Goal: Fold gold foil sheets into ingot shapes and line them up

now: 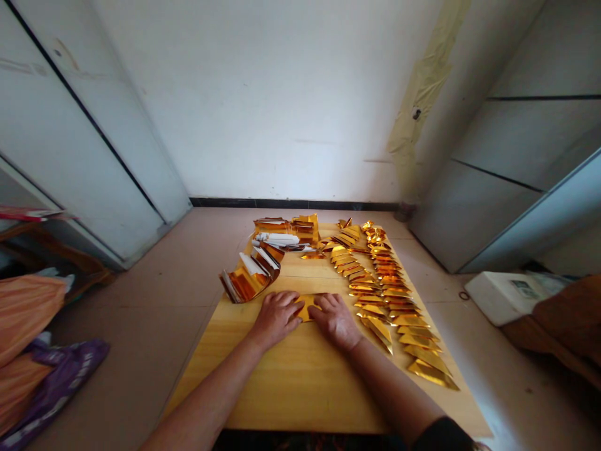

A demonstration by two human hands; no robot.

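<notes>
A small piece of gold foil paper (pixel 307 308) lies on the wooden table (pixel 300 382), its two ends under my hands. My left hand (pixel 277 318) grips its left end with bent fingers and thumb. On the right end, my right hand (pixel 335 318) holds the paper with its fingers curled over the top edge. The paper looks folded into a flat strip, though the fingers cover both ends. To the right, folded gold foil pieces (pixel 370 294) stand in two overlapping rows. Bundles of foil sheets (pixel 248 279) sit at the left back of the table.
A white paper-like bundle (pixel 279 240) lies among the foil sheets at the back. Grey cabinets (pixel 511 150) flank the table beyond the floor. A white box (pixel 498 294) is on the right, and a purple bag (pixel 70 376) on the left.
</notes>
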